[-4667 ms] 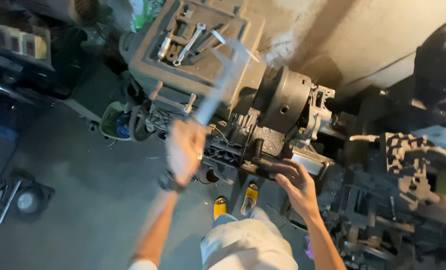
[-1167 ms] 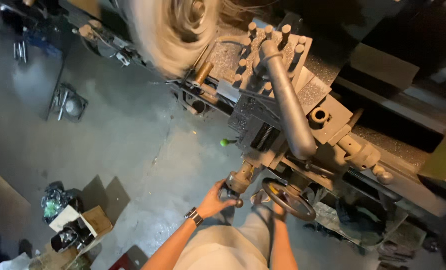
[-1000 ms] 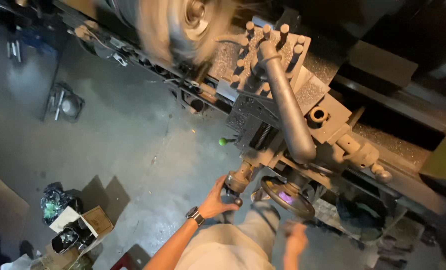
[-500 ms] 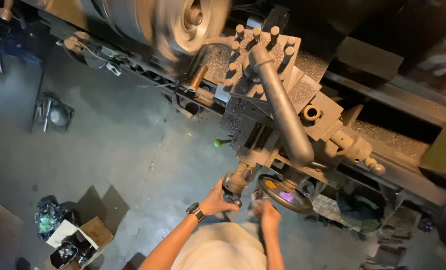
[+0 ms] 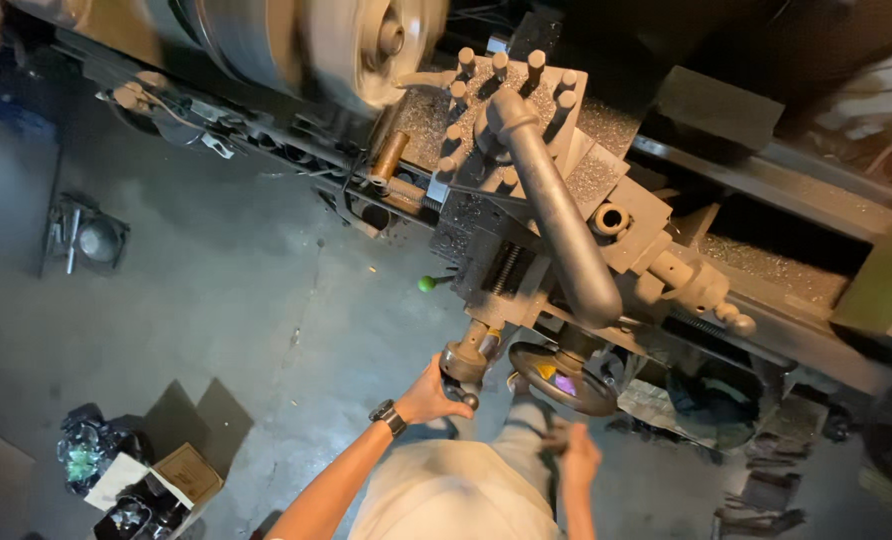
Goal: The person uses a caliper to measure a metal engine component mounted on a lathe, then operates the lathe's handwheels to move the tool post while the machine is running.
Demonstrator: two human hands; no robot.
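The left hand (image 5: 431, 395) grips the small crank handle (image 5: 463, 366) at the front of the lathe carriage (image 5: 526, 270), its fingers curled closed around the handle's knob. The right hand (image 5: 576, 455) hangs just below the larger handwheel (image 5: 563, 380), apart from its rim; it is blurred, so the spread of its fingers cannot be determined. The crank handle sits just left of the handwheel, both below the tool post (image 5: 511, 120), from which a long grey lever (image 5: 561, 220) projects toward the operator. At upper left the chuck (image 5: 316, 35) appears motion-blurred. A green-knobbed lever (image 5: 427, 284) stands left of the carriage. A cardboard box (image 5: 181, 475) lies on the concrete floor (image 5: 216, 300).
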